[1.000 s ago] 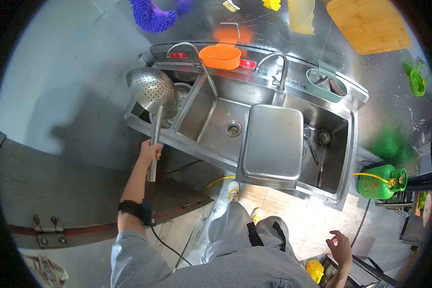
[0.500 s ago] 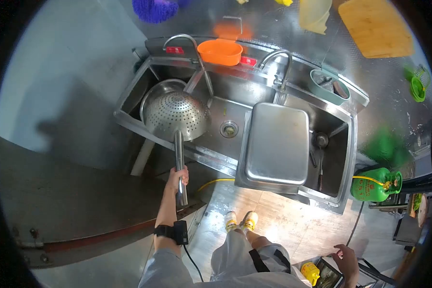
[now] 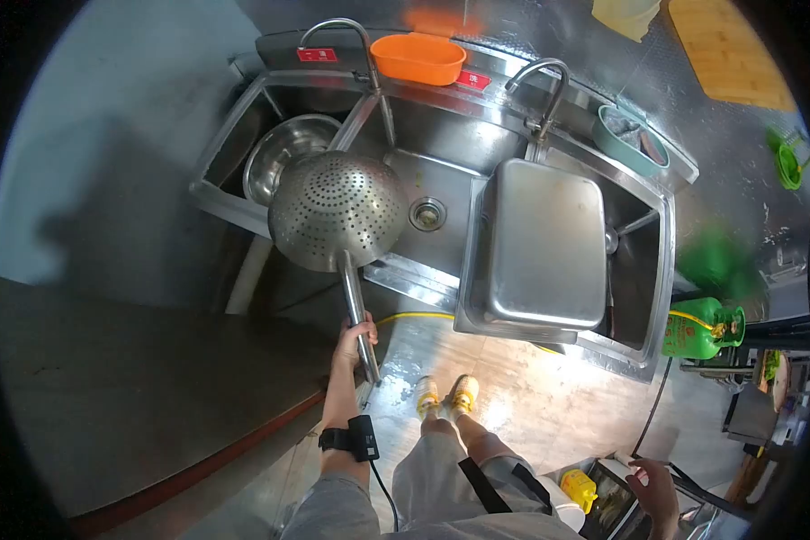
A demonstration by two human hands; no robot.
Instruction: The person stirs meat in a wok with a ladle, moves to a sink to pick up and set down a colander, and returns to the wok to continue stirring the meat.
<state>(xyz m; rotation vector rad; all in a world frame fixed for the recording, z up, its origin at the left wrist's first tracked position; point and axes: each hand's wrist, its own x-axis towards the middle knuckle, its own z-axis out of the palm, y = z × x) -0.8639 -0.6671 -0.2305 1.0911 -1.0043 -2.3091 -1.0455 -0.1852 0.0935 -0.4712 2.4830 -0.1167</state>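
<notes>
My left hand (image 3: 357,339) is wrapped round the tubular handle of a large perforated metal strainer (image 3: 337,211). The strainer's domed underside faces up. It hangs over the front edge of the sink, in front of a round steel bowl (image 3: 265,166) in the left basin, and covers part of that bowl. At the lower right, my right hand (image 3: 654,493) is held low by my side with its fingers loosely bent and apart, and I see nothing held in it. Near it, lower down, is a yellow bottle (image 3: 579,490).
An upturned steel pan (image 3: 549,243) straddles the middle and right basins of the sink (image 3: 414,286). Two faucets (image 3: 369,54) rise behind. An orange basket (image 3: 418,61) and a pale green tub (image 3: 632,142) sit on the back ledge. A green gas cylinder (image 3: 693,329) stands at right.
The strainer has moved right and nearer to me in my left hand, uncovering more of the round bowl. The view has shifted slightly. My right hand has stayed low at my side.
</notes>
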